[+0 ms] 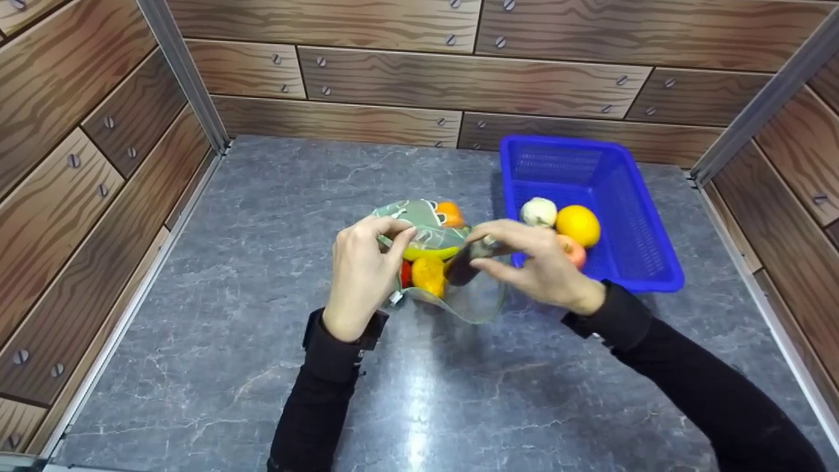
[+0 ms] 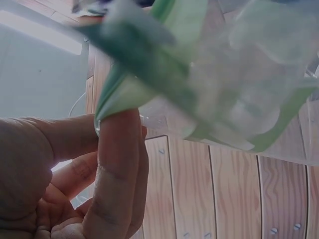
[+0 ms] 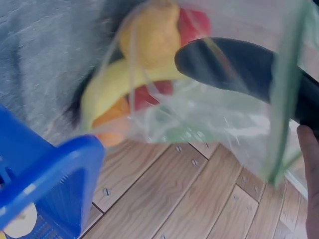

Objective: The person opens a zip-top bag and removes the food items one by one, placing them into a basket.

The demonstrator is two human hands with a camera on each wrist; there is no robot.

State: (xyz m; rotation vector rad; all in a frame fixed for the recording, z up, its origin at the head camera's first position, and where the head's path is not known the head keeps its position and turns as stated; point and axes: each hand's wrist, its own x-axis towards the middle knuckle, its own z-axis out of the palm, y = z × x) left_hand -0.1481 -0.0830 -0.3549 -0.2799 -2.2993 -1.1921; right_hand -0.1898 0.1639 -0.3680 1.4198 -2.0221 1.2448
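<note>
With finger and thumb, my left hand (image 1: 360,269) pinches the green-edged rim of a clear plastic bag (image 1: 419,231). In the left wrist view, the bag's green edge (image 2: 119,92) lies between thumb and fingers. My right hand (image 1: 534,259) holds a dark eggplant (image 1: 463,267) by its stem end, its rounded end pointing down within the bag's mouth. Inside the bag are a banana (image 1: 429,254), a yellow pear-like fruit (image 1: 429,275), an orange fruit (image 1: 449,214) and red items (image 3: 194,24), partly hidden. The right wrist view shows the eggplant (image 3: 224,67) above them.
A blue plastic basket (image 1: 645,216) stands right of the bag, close to my right hand. It holds a whitish bulb (image 1: 539,211), an orange (image 1: 578,226) and an apple (image 1: 572,252) partly behind the hand. Wood-patterned walls (image 1: 380,75) enclose the grey marbled tabletop (image 1: 216,314).
</note>
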